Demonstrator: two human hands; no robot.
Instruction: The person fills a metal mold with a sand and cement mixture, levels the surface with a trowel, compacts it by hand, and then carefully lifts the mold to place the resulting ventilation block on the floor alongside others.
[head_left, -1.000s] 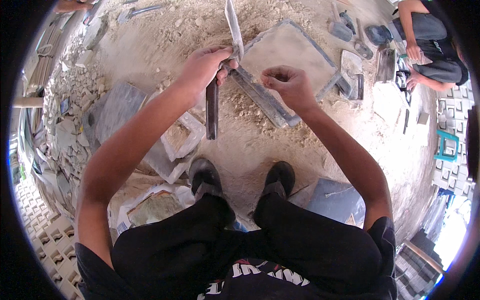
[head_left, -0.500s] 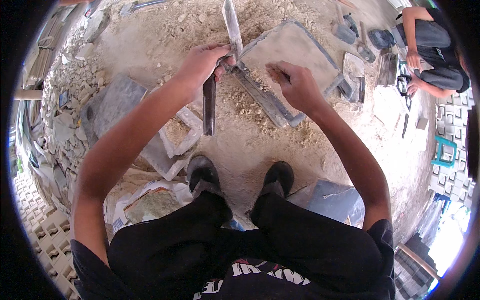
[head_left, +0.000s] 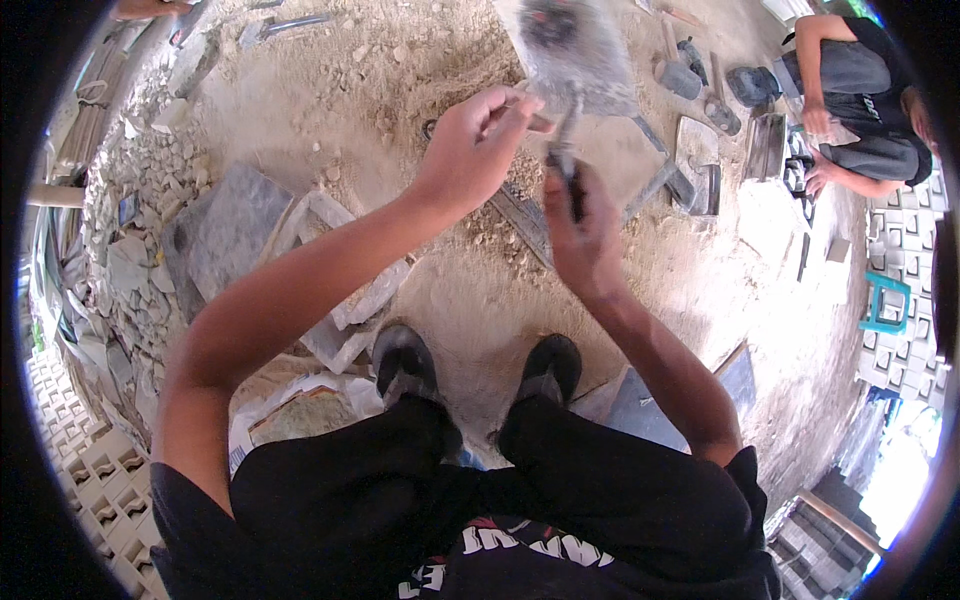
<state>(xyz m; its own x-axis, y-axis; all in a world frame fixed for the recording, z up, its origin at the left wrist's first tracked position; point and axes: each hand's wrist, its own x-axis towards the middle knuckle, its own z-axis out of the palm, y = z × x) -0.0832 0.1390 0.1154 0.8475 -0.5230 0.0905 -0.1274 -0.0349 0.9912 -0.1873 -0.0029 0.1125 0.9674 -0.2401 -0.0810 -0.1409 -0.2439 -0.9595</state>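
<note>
My right hand [head_left: 585, 235] is closed round the dark handle of a tool [head_left: 563, 160]. A thin, blurred shank runs up from the handle, overlapping a flat grey plate [head_left: 590, 65]. The plate is smeared by motion and bears a dark round patch; whether it is joined to the shank I cannot tell. Close by on the left, my left hand [head_left: 475, 145] is raised with its fingers curled in a pinch; a short brownish piece sticks out at the fingertips, too unclear to name. Beneath both hands lie a grey bar [head_left: 522, 222] and sandy crumbs on the ground.
Broken stone [head_left: 135, 270] is heaped at the left, beside a grey slab [head_left: 225, 225]. At the right are mallets [head_left: 680, 78], a small tray [head_left: 698, 150] and a crouching co-worker [head_left: 850, 110]. A teal stool [head_left: 885, 303] stands farther right; a dark slab [head_left: 650, 405] lies near my right foot.
Both hands have moved; my left hand went right, close to my right hand. The long dark bar is no longer at my left hand. My right hand now grips a dark handle, and the grey plate has appeared.
</note>
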